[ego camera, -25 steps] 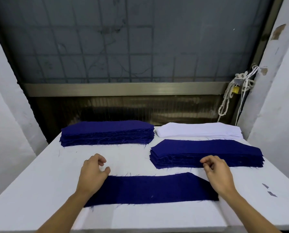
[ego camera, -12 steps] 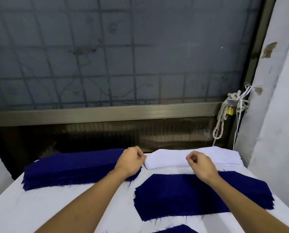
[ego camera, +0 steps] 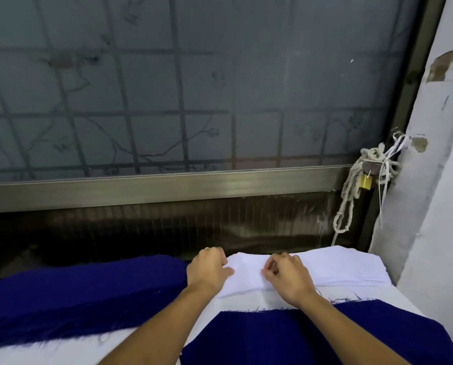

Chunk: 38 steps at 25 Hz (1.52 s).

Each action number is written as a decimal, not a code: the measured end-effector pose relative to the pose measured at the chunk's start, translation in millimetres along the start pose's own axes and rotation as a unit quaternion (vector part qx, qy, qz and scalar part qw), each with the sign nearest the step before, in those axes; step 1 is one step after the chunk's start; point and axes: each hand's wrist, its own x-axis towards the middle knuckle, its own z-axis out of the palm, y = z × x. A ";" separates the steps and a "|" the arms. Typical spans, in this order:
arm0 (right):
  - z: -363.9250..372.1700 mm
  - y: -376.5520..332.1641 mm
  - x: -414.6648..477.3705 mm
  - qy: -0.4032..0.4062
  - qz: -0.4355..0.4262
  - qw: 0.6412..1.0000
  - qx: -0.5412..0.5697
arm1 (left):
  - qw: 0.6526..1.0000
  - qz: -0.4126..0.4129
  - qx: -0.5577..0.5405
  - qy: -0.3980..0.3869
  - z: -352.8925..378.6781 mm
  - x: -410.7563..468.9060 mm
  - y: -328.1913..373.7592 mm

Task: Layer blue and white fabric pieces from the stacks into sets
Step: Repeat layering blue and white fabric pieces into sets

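A stack of white fabric pieces (ego camera: 338,267) lies at the far right of the white table (ego camera: 62,353). My left hand (ego camera: 208,270) grips the stack's left end, thumb on top and fingers curled over the far edge. My right hand (ego camera: 286,275) sits just to its right, thumb and forefinger pinching the top white piece. A thick blue fabric stack (ego camera: 75,293) lies to the left. A second blue stack (ego camera: 325,335) lies nearer me, under my right forearm. The single blue piece laid out earlier is out of view.
Right behind the stacks run a dark metal sill and a frosted window with bars (ego camera: 183,101). A knotted rope with a brass padlock (ego camera: 366,181) hangs at the right of the frame. A white wall (ego camera: 444,233) closes in the table's right side.
Both hands left the single blue piece near me and reached forward to the white stack. They have closed in on its left part, and the view has tilted up and forward.
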 end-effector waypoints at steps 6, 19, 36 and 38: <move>6.4 4.5 1.2 0.001 -0.017 0.998 -0.069 | 0.997 0.060 0.058 0.006 4.9 4.3 -0.9; -56.9 -39.5 -4.5 0.023 -0.072 0.990 0.119 | 0.984 0.137 -0.025 0.115 -74.3 -32.7 7.0; -122.3 -75.6 -100.8 -0.044 -0.059 0.995 0.066 | 0.978 -0.031 -0.095 0.184 -214.0 -135.6 -129.2; -125.6 -76.9 -113.8 -0.049 -0.047 0.990 0.122 | 0.973 -0.049 -0.124 0.187 -216.8 -146.6 -148.9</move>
